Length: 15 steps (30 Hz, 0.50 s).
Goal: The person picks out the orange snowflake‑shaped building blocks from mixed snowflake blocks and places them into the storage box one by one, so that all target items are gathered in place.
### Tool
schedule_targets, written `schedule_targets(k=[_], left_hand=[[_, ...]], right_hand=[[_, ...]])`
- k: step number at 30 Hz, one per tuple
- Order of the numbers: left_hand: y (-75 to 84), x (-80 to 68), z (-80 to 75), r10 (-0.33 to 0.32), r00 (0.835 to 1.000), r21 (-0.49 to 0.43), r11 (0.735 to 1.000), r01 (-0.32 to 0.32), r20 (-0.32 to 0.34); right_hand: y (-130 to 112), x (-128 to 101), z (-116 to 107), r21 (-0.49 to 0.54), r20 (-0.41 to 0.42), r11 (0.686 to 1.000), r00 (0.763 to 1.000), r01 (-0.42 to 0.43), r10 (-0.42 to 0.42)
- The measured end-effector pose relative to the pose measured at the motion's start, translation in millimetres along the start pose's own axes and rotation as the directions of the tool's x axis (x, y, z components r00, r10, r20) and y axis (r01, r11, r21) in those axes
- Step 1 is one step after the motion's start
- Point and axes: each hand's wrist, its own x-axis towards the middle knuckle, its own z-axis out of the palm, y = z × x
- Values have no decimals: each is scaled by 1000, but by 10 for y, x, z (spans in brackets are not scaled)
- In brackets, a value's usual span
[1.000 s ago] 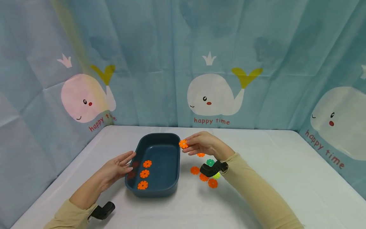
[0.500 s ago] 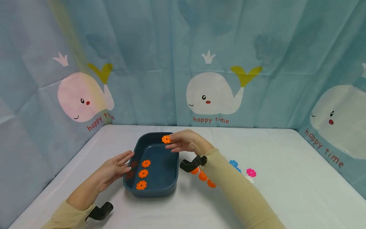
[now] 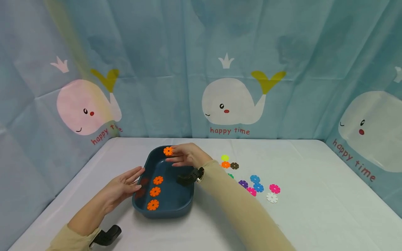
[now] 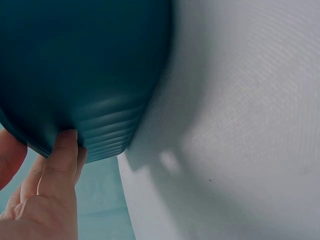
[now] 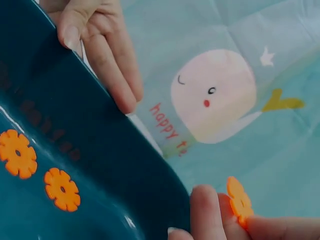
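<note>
My right hand point(image 3: 187, 154) pinches an orange snowflake-shaped interlocking disc point(image 3: 168, 151) above the far end of a dark blue rectangular tub point(image 3: 179, 211). The right wrist view shows this disc point(image 5: 240, 201) tilted nearly edge-on, between thumb and fingers. Three more orange discs point(image 3: 155, 191) lie in a row along the left of the tub floor. At the tub's left side is my left hand point(image 3: 120, 187), its fingers fairly straight. In the left wrist view its fingers point(image 4: 59, 165) touch the outer wall, with the thumb near the rim.
Right of the tub, several discs lie loose on the white table point(image 3: 307, 209): blue point(image 3: 258, 187), pink point(image 3: 274, 188), white point(image 3: 272, 197), purple point(image 3: 243, 183), brown point(image 3: 234, 165), orange and yellow. My right forearm covers some of them. A whale-printed curtain point(image 3: 157, 69) stands behind.
My right hand has carried the orange disc leftward, from outside the tub's right rim to over its far end. Discs on the right have come into view. My left hand keeps its place.
</note>
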Motion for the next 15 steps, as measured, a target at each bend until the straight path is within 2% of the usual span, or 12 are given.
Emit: schedule_targets(k=[6, 11, 15], left_hand=[[6, 18, -1, -6, 1000, -23, 1000, 6, 2], [4, 20, -5, 2, 1000, -38, 999, -2, 5], [-4, 7, -17, -2, 1000, -51, 999, 3, 6]], right_hand=[[68, 167, 77, 9, -106, 1000, 994, -20, 21], [173, 263, 133, -97, -169, 995, 986, -21, 5], [244, 281, 183, -186, -188, 982, 982, -32, -4]])
